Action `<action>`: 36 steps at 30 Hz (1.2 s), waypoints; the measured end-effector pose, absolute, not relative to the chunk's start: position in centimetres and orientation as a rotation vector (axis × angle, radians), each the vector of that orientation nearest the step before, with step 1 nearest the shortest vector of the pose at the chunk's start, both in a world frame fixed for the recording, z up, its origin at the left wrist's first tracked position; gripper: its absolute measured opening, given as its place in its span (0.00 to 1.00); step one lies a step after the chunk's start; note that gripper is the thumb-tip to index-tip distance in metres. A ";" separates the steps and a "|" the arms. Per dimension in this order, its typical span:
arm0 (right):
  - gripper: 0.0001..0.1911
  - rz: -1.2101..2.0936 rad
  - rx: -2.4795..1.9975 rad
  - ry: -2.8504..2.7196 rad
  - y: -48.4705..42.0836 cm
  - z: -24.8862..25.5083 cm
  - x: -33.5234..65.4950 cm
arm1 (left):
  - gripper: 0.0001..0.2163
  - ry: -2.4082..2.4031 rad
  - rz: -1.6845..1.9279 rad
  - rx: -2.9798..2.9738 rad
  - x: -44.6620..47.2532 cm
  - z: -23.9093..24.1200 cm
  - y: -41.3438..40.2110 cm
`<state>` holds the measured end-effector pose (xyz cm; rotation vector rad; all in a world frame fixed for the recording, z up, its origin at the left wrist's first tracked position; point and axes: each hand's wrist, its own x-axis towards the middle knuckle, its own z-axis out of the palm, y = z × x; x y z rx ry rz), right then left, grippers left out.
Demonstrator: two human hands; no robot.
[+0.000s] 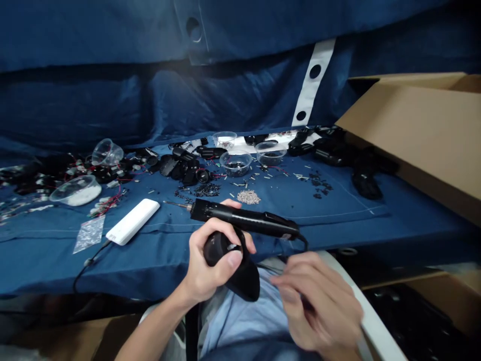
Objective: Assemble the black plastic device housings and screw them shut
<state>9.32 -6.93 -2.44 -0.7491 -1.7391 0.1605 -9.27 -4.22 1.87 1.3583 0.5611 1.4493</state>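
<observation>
Left hand (208,263) closed around black housing (235,271) and electric screwdriver (244,219); right hand (319,306) blurred, half-open.

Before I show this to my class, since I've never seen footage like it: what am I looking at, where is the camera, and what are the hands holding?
The camera sits on a person's head, looking down at their own two bare hands. The left hand grips a rounded black plastic part together with a black electric screwdriver, its tip pointing left. The right hand is blurred near the lap; whether it holds anything is unclear. The blue cloth table carries clear plastic cups, black parts, a small pile of screws and a white power bank. A cardboard box stands at right.
</observation>
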 end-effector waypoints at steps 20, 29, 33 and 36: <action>0.13 0.430 -0.678 -0.592 11.7 -0.4 16.7 | 0.21 0.534 0.926 0.804 -2.3 -3.7 -12.1; 0.10 0.511 -0.575 -0.453 5.9 2.8 16.5 | 0.14 0.897 0.958 1.079 -4.1 -1.3 -8.5; 0.08 0.609 -0.417 -0.404 1.6 5.4 14.9 | 0.18 0.924 1.052 1.089 -5.2 -0.7 -4.6; 0.08 0.677 -0.338 -0.407 -0.4 6.6 13.3 | 0.21 0.923 1.096 1.017 -5.8 -0.5 -3.3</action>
